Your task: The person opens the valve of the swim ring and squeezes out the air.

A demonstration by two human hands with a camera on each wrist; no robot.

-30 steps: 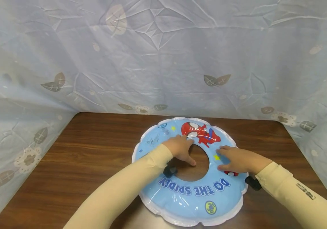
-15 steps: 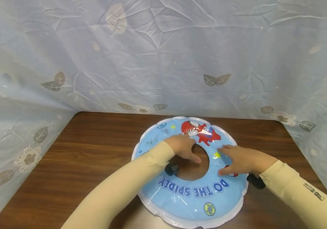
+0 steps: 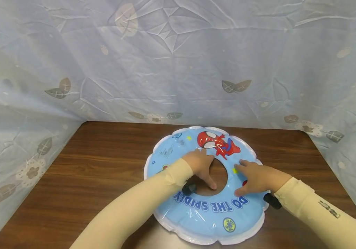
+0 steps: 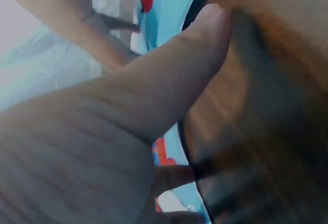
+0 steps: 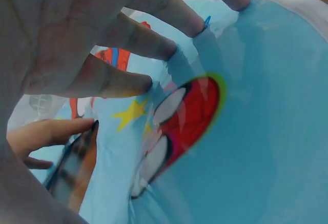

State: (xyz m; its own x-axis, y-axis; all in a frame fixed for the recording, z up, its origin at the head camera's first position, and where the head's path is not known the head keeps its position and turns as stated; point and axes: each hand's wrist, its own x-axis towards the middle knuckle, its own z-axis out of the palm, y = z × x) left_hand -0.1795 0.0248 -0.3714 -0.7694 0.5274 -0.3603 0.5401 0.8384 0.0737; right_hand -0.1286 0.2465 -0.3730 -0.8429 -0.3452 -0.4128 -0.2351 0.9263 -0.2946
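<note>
A light blue inflatable swim ring (image 3: 193, 224) with a scalloped white rim lies flat on the table. Printed on it are a red masked figure (image 3: 216, 142) and the words DO THE SPIDEY. Over the left edge of its hole is my left hand (image 3: 199, 166); the left wrist view shows its thumb (image 4: 174, 73) stretched over the opening and other fingertips at the inner edge. On the right side of the ring, my right hand (image 3: 257, 177) has its fingers spread. Its fingertips press the vinyl near a yellow star (image 5: 130, 114) and a printed red mask (image 5: 197, 112).
The dark wood-grain table (image 3: 109, 159) extends left and right of the ring. Pale blue curtains (image 3: 178, 69) with leaf and flower prints hang along the back and both sides. Dark wrist cameras are strapped under both sleeved forearms (image 3: 140, 204).
My right hand has shifted slightly left and toward the lettering. My left thumb now points lower into the hole. The ring has barely moved.
</note>
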